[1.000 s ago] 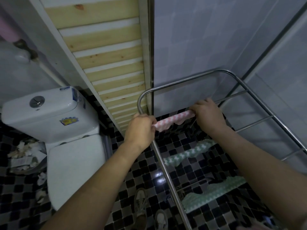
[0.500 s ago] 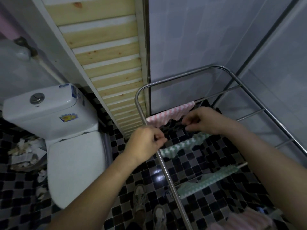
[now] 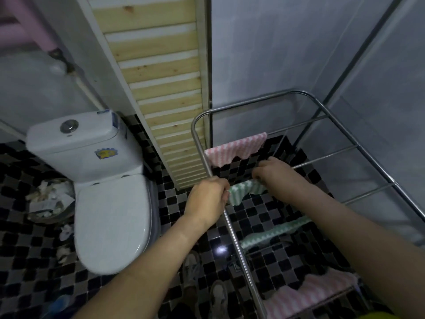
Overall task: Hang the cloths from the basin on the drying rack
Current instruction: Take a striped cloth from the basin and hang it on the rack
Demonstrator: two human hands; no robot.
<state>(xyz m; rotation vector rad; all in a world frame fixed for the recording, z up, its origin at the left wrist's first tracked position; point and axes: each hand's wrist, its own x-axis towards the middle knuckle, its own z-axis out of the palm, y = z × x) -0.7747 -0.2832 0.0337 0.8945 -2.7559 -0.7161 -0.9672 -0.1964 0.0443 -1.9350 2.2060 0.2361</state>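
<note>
Left hand (image 3: 207, 201) and right hand (image 3: 270, 172) each pinched an end of a green cloth (image 3: 241, 192), white zigzag-striped, draped on a drying rack (image 3: 234, 238) rod. At its 12 o'clock hung a pink zigzag cloth (image 3: 234, 149), scalloped along its lower edge.

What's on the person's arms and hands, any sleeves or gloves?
Nothing worn shows. The left hand and right hand have no gloves, rings or watch; the left forearm and right forearm are bare to the frame's edge, no sleeves. A yellow patch at the bottom right may be clothing; cannot tell.
</note>
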